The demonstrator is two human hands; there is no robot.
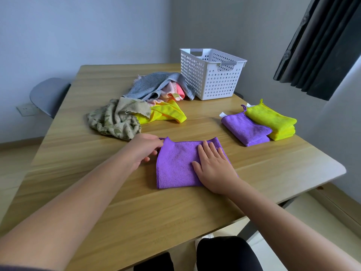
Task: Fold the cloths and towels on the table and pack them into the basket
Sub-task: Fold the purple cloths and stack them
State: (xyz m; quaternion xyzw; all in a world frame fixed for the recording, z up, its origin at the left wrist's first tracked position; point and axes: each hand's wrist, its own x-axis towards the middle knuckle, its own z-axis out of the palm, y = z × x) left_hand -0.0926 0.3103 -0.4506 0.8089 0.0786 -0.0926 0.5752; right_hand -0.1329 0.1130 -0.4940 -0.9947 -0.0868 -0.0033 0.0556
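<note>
A purple cloth (175, 165) lies flat on the wooden table (117, 202) in front of me. My right hand (214, 169) rests flat on its right half with straight fingers. My left hand (143, 148) pinches the cloth's upper left corner near its small loop. To the right lie a folded purple cloth (246, 130) and a folded yellow-green cloth (273, 120), side by side. A loose pile sits further back: a grey towel (150, 85), pink cloths (173, 92), a yellow cloth (166, 112) and a beige leaf-patterned cloth (115, 118). The white perforated basket (211, 77) stands behind.
A grey chair (48, 94) stands at the table's far left corner. Dark curtains (320, 45) hang at the right. The table's right edge runs close to the folded cloths. My knees (224, 255) show below the near edge.
</note>
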